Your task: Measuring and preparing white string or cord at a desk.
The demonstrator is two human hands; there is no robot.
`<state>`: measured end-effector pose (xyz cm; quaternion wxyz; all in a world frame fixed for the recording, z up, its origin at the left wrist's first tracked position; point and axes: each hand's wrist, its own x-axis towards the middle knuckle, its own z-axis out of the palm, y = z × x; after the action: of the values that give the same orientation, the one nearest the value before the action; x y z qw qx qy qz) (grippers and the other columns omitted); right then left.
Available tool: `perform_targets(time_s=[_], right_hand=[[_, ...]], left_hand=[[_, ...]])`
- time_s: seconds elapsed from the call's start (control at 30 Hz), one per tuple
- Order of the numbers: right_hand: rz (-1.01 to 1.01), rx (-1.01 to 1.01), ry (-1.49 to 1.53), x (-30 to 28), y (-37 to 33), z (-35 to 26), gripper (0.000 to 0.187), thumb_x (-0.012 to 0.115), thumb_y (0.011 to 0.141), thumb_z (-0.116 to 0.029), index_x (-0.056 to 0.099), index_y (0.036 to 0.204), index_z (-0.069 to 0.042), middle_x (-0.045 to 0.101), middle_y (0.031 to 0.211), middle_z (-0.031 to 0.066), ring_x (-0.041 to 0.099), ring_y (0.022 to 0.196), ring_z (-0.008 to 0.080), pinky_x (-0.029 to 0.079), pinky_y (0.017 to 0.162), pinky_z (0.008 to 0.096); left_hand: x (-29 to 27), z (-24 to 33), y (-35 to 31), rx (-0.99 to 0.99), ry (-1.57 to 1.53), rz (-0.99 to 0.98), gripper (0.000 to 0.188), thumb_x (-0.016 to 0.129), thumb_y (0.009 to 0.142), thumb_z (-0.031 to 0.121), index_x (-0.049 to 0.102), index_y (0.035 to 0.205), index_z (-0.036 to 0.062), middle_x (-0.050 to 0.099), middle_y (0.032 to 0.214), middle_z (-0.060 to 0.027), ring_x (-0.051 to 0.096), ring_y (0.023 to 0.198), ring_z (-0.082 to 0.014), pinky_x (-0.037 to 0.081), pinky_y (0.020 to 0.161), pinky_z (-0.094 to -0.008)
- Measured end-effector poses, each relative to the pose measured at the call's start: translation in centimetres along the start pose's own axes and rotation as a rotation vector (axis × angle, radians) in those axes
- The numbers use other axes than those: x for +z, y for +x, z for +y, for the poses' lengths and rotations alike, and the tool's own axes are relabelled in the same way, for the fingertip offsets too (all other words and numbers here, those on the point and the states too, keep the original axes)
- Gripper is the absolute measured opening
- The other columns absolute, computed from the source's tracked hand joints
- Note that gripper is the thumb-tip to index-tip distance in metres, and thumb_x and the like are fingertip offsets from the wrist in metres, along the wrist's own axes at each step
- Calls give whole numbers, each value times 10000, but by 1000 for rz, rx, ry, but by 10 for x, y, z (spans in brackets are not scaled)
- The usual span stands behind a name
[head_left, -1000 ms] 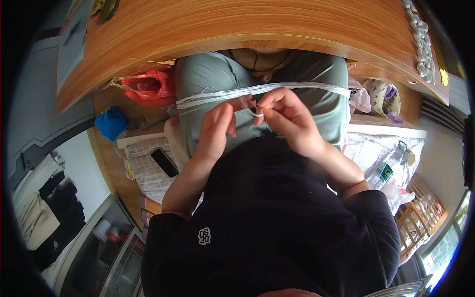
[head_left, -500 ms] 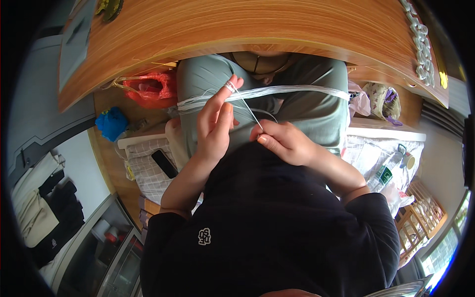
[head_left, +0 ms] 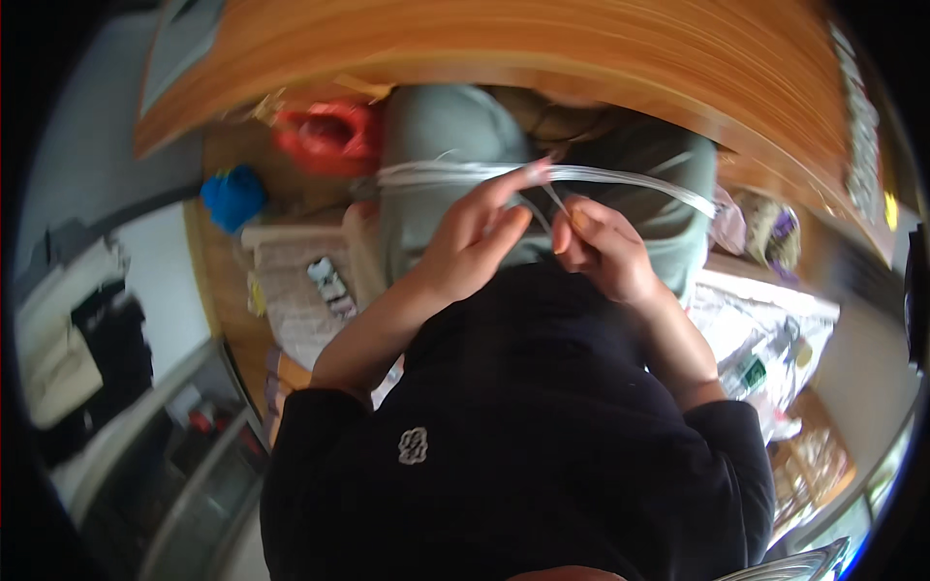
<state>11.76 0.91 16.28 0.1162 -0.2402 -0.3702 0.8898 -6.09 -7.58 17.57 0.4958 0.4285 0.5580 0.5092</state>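
Note:
Both my hands work at a thin white cord above my lap. My left hand [head_left: 477, 232] has its fingers stretched out and its thumb apart. A few turns of the white cord [head_left: 553, 193] lie around its fingertips, though motion blurs them. From there the cord runs short and taut to my right hand [head_left: 607, 247], whose thumb and fingers pinch it. Behind the hands, a bundle of white strands [head_left: 446, 174] is stretched across both my knees, over the grey-green trousers [head_left: 426, 126].
A wooden desk [head_left: 484, 39] overhangs my knees. To the left are a red plastic bag [head_left: 334, 136], a blue bag [head_left: 233, 198] and a phone [head_left: 329, 284] with its screen lit. On the right lie a plastic bottle [head_left: 746, 375] and a patterned bag [head_left: 772, 228].
My left hand has tipped over to the right, its fingertips closer to my right hand. The cord span between them is shorter. The phone's screen has lit up, and the whole view has shifted.

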Motion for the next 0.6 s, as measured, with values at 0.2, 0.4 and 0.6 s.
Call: perform_targets(time_s=[0.2,0.4,0.6], right_hand=[[277,-86,1,4,6,10,281,430,991,-299,473,800,-98,356,608,-29,288,526,74,235,512,225],[178,9,-708,7,3,10,191,449,1016,-211,562,986,-61,470,748,-77,360,651,8,259,568,184],[142,-104,-661,-2,-1,-2,228,392,1014,-162,540,914,-21,455,707,-18,390,617,59,302,569,203]], left_hand=[[6,-2,-8,23,-57,-185,219,550,950,226,643,970,28,664,880,-67,618,738,-168,476,646,-291],[-3,-2,-12,83,-23,45,344,598,899,264,592,1133,12,657,1055,-131,656,820,-252,516,730,-330],[-14,-19,-16,256,489,-19,235,600,898,299,632,903,66,648,799,-42,638,741,-208,474,653,-336]])
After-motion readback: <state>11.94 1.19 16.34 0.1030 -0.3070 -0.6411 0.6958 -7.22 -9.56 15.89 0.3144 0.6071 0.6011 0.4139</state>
